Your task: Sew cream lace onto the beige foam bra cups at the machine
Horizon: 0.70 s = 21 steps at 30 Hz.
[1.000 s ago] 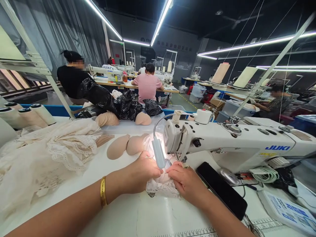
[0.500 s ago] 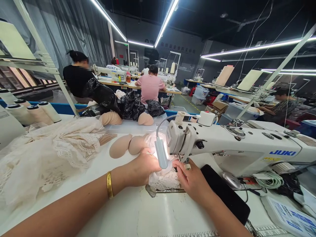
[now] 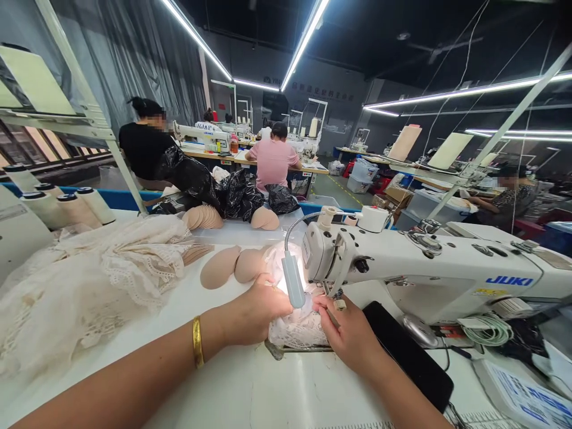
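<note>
Pale lace fabric [image 3: 297, 329] lies bunched under the head of a white sewing machine [image 3: 402, 256]. On its left side, my left hand [image 3: 257, 310] is closed on the cloth, its fingertips partly behind the grey lamp [image 3: 292, 280]. My right hand [image 3: 344, 325] pinches the fabric's right part close to the presser foot; the needle area is mostly hidden by the lamp and fingers. Beige moulded cups [image 3: 221, 268] rest on the table just beyond my left hand.
A heap of cream lace [image 3: 111, 268] covers the left of the table, with thread cones [image 3: 80, 205] behind. At right lie a black phone-like slab [image 3: 409, 345] and a white-and-blue box [image 3: 522, 387]. Co-workers sit ahead, one in a pink shirt [image 3: 273, 159].
The lace between my hands has shifted slightly and bunches differently near the presser foot. My right fingers have moved a little; both hands keep hold. The view has tilted slightly.
</note>
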Motion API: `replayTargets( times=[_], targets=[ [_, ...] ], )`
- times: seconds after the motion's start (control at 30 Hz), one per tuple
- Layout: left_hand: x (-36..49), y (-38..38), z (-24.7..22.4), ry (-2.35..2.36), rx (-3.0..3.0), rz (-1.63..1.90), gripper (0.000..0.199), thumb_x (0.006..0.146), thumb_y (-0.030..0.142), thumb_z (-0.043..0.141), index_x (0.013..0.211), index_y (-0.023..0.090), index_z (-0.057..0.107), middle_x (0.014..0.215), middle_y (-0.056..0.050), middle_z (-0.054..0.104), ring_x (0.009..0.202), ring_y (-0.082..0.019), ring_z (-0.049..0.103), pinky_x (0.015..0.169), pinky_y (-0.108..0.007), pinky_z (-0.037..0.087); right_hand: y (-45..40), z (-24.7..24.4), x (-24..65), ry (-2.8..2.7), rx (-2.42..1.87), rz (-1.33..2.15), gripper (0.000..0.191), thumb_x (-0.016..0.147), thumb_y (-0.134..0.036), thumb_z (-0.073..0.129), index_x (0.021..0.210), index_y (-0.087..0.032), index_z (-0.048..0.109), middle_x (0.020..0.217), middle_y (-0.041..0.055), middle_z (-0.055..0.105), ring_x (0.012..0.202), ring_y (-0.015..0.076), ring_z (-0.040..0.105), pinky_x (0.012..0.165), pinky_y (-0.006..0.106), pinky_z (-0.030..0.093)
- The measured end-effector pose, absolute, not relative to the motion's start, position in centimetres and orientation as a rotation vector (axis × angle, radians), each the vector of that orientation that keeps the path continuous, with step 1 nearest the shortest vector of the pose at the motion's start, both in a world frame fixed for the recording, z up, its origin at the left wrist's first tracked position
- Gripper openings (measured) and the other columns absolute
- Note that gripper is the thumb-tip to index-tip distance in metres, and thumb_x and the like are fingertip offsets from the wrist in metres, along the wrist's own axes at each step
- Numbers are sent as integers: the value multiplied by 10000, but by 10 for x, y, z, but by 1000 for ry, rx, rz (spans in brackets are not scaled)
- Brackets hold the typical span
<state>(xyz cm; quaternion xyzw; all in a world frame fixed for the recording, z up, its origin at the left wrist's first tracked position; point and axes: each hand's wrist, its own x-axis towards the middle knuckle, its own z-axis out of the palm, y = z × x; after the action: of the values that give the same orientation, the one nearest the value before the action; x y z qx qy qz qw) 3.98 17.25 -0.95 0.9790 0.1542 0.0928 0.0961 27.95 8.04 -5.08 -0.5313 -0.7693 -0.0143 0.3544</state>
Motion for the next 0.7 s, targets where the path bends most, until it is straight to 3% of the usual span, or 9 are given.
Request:
replayTargets(
  times=[0.1,0.17,0.3,0.4,0.43,0.57,0.7],
  targets=[
    [37,169,-5,533,2886,199,155,783,95,692,846,215,618,856,2,646,847,-216,598,888,-385,336,76,-48,278,-2043,-1295,-35,215,1039,-166,447,1113,-254,629,877,43,720,792,248,678,699,376,550],
    [36,164,-2,675,2898,139,101,828,184,702,797,200,606,888,-28,639,887,-249,595,918,-435,343,74,-46,275,-2113,-1187,37,216,1045,-183,482,1209,-269,592,956,41,738,898,258,693,782,392,548],
    [41,150,3,891,2906,17,363,850,513,777,844,173,651,967,-108,639,926,-316,583,957,-524,385,74,-49,268,-2248,-1128,199,264,1014,-265,660,1260,-272,566,1162,56,732,1068,279,658,849,393,538],
    [44,143,8,902,2856,-66,534,805,646,813,921,146,666,1009,-128,647,956,-325,584,988,-522,405,79,-56,269,-2273,-1256,124,132,1030,-162,590,1119,-253,624,1002,42,729,937,246,660,797,358,528],
    [45,142,9,895,2834,-83,572,776,663,835,947,144,665,1027,-126,645,962,-322,583,996,-520,406,80,-58,271,-2272,-1282,76,167,1038,-124,537,1086,-248,640,955,42,722,896,236,660,775,348,522],
    [38,144,12,844,2779,-68,538,771,582,875,1054,176,664,1106,-112,622,1025,-328,568,1006,-516,392,84,-60,282,-2222,-1321,-59,247,1032,-91,481,1060,-230,683,957,62,732,863,235,644,753,347,527],
    [21,147,3,726,2812,79,332,822,415,845,1008,210,662,1066,-78,636,1031,-320,572,995,-485,369,90,-47,290,-2176,-1331,-70,217,1042,-119,530,1042,-210,727,1069,81,763,1006,251,656,901,380,561]
  ],
)
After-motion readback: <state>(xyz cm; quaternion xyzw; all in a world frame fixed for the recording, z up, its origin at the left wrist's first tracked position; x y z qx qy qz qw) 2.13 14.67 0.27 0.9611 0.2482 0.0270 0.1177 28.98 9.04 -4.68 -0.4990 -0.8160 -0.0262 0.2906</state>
